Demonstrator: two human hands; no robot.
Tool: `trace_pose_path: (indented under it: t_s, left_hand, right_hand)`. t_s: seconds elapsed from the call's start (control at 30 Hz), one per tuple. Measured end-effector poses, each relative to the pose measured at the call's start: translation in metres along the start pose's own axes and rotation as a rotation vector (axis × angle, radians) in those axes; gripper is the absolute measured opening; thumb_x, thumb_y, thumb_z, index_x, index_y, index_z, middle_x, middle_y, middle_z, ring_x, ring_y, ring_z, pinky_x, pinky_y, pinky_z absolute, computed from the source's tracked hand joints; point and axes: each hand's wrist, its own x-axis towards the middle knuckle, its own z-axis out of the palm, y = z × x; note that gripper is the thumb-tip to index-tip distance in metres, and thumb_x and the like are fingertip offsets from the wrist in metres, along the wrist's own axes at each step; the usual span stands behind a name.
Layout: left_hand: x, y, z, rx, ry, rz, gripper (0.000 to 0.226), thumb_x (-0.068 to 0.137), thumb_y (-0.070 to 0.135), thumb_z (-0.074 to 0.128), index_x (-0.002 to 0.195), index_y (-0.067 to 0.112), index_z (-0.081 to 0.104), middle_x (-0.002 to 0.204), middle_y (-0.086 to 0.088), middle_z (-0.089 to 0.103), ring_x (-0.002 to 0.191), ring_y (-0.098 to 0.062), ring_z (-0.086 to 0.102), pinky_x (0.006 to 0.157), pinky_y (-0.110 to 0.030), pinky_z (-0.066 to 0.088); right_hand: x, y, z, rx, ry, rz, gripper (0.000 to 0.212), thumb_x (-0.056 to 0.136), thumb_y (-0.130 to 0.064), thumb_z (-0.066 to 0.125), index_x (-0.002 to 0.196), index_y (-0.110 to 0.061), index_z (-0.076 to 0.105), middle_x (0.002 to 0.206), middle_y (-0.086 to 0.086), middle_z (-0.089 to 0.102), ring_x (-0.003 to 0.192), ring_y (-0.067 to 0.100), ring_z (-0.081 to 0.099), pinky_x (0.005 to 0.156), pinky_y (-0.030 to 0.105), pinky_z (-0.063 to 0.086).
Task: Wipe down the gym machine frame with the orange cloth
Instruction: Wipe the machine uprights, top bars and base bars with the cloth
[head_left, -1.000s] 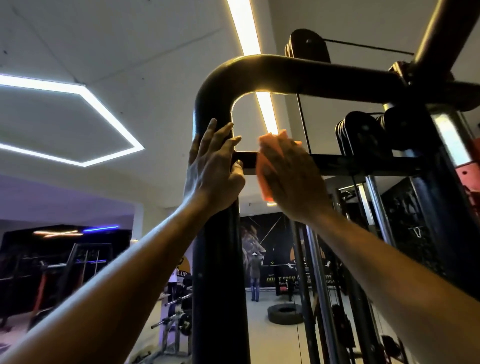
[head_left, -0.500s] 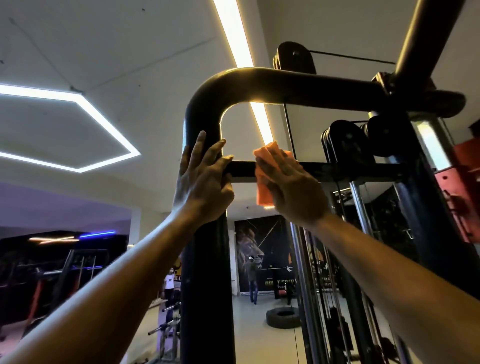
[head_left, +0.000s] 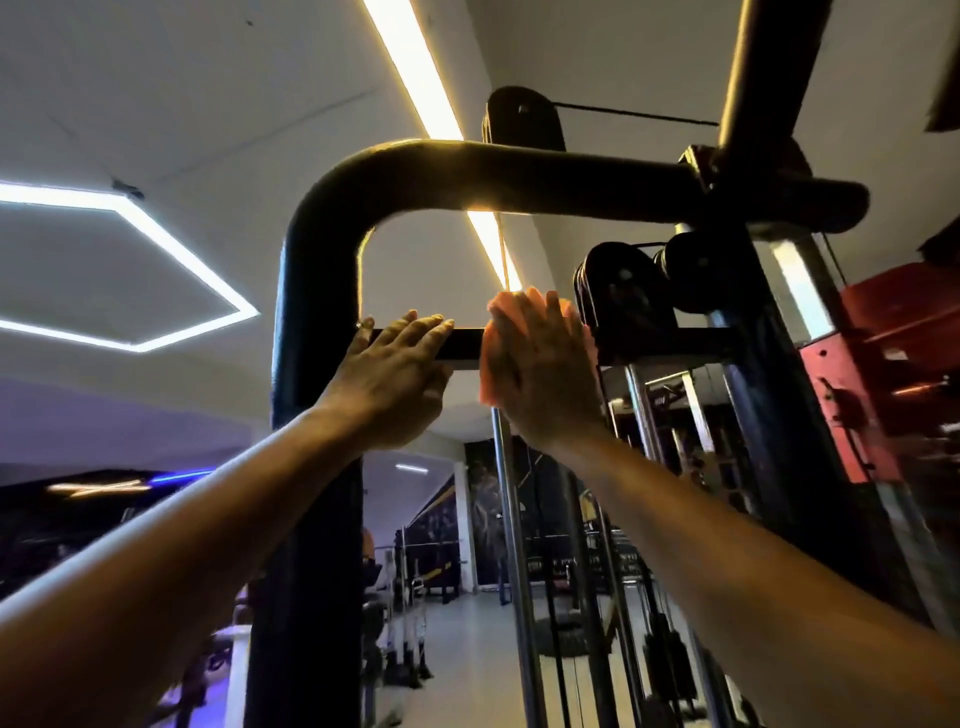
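The black gym machine frame (head_left: 317, 291) rises as a thick upright tube that bends right overhead; a thinner crossbar (head_left: 465, 345) runs across below the bend. My right hand (head_left: 540, 374) presses the orange cloth (head_left: 487, 384) flat against that crossbar with straight fingers, and only the cloth's edges show around the palm. My left hand (head_left: 395, 384) lies on the crossbar beside the upright, fingers extended over the bar. The two hands are almost touching.
Black pulleys (head_left: 623, 291) and a cable sit just right of my right hand. Chrome guide rods (head_left: 511, 545) drop below the crossbar. A red machine panel (head_left: 862, 395) stands at far right. Racks, a tyre and other gym gear lie on the floor behind.
My right hand has slid the cloth to the right along the crossbar toward the pulleys. My left hand has shifted off the upright onto the crossbar. The camera has tilted and moved left.
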Motion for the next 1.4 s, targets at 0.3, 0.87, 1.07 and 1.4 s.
trace_pose_path:
  t_s: [0.3, 0.87, 1.07, 1.4]
  left_hand:
    - [0.012, 0.029, 0.02, 0.032, 0.006, -0.096, 0.079, 0.099, 0.062, 0.007, 0.172, 0.033, 0.001, 0.179, 0.014, -0.007, 0.163, -0.01, -0.02, 0.13, -0.049, -0.019]
    - [0.061, 0.111, 0.049, -0.107, 0.087, -0.093, 0.074, 0.104, 0.057, 0.012, 0.171, 0.028, 0.025, 0.178, 0.008, 0.02, 0.166, -0.011, 0.004, 0.133, -0.044, -0.011]
    - [0.106, 0.142, 0.049, -0.186, 0.125, -0.08, 0.056, 0.117, 0.043, 0.035, 0.17, 0.027, 0.028, 0.177, 0.003, 0.026, 0.164, -0.022, 0.022, 0.131, -0.046, 0.019]
    - [0.146, 0.153, 0.056, -0.271, 0.111, -0.143, 0.057, 0.116, 0.031, 0.047, 0.169, 0.027, 0.027, 0.176, 0.0, 0.027, 0.159, -0.033, 0.034, 0.124, -0.057, 0.038]
  right_hand:
    - [0.002, 0.067, -0.006, 0.027, 0.081, 0.075, 0.052, 0.117, -0.051, 0.035, 0.16, -0.025, 0.049, 0.17, 0.004, 0.043, 0.163, 0.028, 0.026, 0.134, 0.058, 0.017]
    - [-0.008, 0.134, -0.047, 0.164, 0.073, -0.203, 0.055, 0.11, -0.033, 0.06, 0.162, -0.017, 0.049, 0.165, 0.014, 0.05, 0.153, 0.037, 0.047, 0.126, 0.053, 0.041]
    - [0.03, 0.173, -0.06, -0.005, 0.189, -0.012, 0.059, 0.117, -0.045, 0.036, 0.169, -0.016, 0.036, 0.174, 0.01, 0.036, 0.164, 0.032, 0.027, 0.134, 0.054, 0.02]
    - [0.024, 0.176, -0.026, -0.072, -0.042, -0.016, 0.069, 0.114, -0.059, 0.015, 0.175, -0.027, 0.006, 0.183, 0.007, 0.005, 0.169, 0.031, 0.0, 0.136, 0.053, -0.008]
